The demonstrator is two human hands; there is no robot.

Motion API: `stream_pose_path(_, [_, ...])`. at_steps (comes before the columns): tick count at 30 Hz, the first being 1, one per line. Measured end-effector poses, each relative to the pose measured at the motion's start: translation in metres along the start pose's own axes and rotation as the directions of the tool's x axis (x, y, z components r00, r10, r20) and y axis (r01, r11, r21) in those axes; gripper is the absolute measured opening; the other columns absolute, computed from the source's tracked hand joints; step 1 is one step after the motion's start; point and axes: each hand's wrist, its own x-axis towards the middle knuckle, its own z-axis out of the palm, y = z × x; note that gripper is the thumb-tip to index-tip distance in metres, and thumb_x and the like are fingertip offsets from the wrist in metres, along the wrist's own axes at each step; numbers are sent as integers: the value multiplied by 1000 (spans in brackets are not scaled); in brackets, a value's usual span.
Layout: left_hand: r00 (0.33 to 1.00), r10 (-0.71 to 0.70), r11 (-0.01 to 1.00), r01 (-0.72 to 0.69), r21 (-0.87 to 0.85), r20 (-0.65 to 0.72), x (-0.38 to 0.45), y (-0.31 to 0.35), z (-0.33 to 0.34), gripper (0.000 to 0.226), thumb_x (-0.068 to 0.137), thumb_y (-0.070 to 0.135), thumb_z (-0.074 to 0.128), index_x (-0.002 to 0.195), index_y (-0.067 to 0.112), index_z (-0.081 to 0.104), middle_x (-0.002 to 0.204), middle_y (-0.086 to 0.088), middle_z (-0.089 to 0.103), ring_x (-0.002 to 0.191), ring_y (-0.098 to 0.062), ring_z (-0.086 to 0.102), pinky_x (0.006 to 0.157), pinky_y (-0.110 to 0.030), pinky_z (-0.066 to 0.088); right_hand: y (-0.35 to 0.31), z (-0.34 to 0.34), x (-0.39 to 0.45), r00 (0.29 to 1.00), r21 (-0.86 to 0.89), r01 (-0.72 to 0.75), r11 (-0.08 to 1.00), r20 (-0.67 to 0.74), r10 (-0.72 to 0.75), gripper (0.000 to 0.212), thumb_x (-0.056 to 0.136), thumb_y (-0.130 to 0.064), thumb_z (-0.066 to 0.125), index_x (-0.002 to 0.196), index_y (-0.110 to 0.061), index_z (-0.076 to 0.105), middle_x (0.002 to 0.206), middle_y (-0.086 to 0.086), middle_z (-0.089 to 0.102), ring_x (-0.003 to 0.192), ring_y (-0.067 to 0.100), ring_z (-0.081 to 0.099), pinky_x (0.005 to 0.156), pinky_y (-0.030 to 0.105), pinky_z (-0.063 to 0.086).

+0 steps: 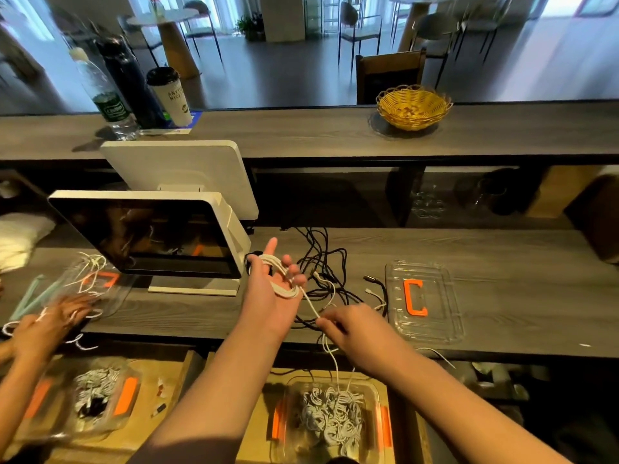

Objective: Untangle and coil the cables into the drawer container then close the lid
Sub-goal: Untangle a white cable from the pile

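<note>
drawer container (382, 426) sits nearest, clear tub with orange latches, already packed with coiled white cables. a free length of the white cable (330, 356) climbs out of that area over the counter edge.

right hand (351, 326) is just above the edge, thumb and forefinger pinching the white cable, other fingers curled in loosely. from the pinch the strand runs up and left to the left hand (271, 283). left hand is palm up, fingers spread and mostly straight, several loops of the same cable wound across the palm and around the fingers, so the hand is acting as the spool.

handling guess: cable is thin, light, limp, a bit springy. loops will likely slide off or spring open if the spread fingers relax. best hold is a light pinch close to the coil for tension, feeding slack through the fingers. near the plug end, hold the cord, don't yank the connector.

beyond the hands, tangled black cables (321, 262) lie on the counter, touching the white one in places; snag risk, can't tell if they're actually knotted together.

lid (422, 299) lies flat to the right, clear with an orange clip, well apart from the container.
</note>
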Motion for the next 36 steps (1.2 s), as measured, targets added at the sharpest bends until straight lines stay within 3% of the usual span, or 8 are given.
stream_pose_path(4, [995, 95, 939, -100, 329, 29, 0, -3, -3, 49, 105, 55, 30, 132, 27, 60, 67, 4, 47, 55, -6, 36, 52, -22, 29, -17, -8, -6, 997, 28, 75, 997, 25, -76, 30, 103, -37, 47, 93, -19, 68, 74, 0, 65, 67, 15, 59, 67, 36, 49])
stream_pose_path(8, [989, 44, 570, -140, 810, 140, -11, -14, -9, 52, 103, 60, 27, 130, 36, 63, 82, -6, 61, 68, -15, 56, 62, -25, 43, -30, -24, -9, 994, 93, 107, 990, -5, -107, 21, 100, -31, 51, 91, -20, 65, 74, 0, 65, 61, 12, 57, 61, 31, 48])
stream_pose_path(11, [972, -217, 542, 48, 839, 84, -28, -18, -4, 61, 97, 71, 29, 118, 33, 71, 102, -6, 73, 96, -20, 67, 77, -33, 51, -28, -37, -6, 991, 99, 125, 987, -59, -120, 16, 100, -30, 52, 97, -21, 64, 85, -4, 67, 73, 7, 62, 70, 28, 55])
stream_pose_path(15, [851, -517, 561, 254, 788, 94, -34, -18, -5, 78, 86, 85, 32, 113, 20, 66, 71, -4, 57, 55, -11, 46, 45, -18, 33, -13, -52, -1, 960, 94, 135, 986, -258, -106, 14, 93, -37, 63, 94, -24, 66, 80, -11, 65, 76, 2, 63, 72, 28, 55])
stream_pose_path(22, [696, -704, 378, 195, 905, 144, -38, -16, -13, 70, 76, 72, 69, 113, 15, 52, 71, 4, 50, 54, -4, 34, 39, -13, 28, 8, -66, -3, 931, 124, 59, 991, -366, -10, 24, 85, -44, 70, 89, -20, 67, 69, -9, 59, 62, 2, 53, 60, 20, 44])
stream_pose_path(28, [927, -300, 613, 9, 790, 223, -39, -20, -5, 46, 90, 52, 50, 126, 27, 61, 80, -4, 69, 66, -11, 59, 56, -20, 47, 14, -55, -6, 903, 359, 22, 933, -407, 135, 12, 92, -38, 64, 91, -27, 66, 73, -4, 64, 64, 2, 57, 58, 27, 49])
stream_pose_path(33, [914, -276, 833, 73, 549, 297, -45, -26, 3, 47, 97, 49, 40, 130, 25, 64, 122, -10, 72, 113, -22, 68, 93, -34, 51, 10, -40, -3, 925, 476, 10, 880, -339, 173, 15, 95, -42, 58, 91, -29, 65, 83, 0, 72, 77, 15, 69, 74, 46, 59])
stream_pose_path(36, [931, -236, 935, 140, 325, 280, -44, -27, 8, 45, 103, 50, 35, 131, 28, 62, 127, -14, 69, 122, -27, 63, 104, -42, 47, 9, -36, -3, 933, 477, 2, 879, -317, 170, 17, 98, -39, 56, 90, -29, 67, 82, -3, 71, 73, 10, 66, 70, 42, 58])
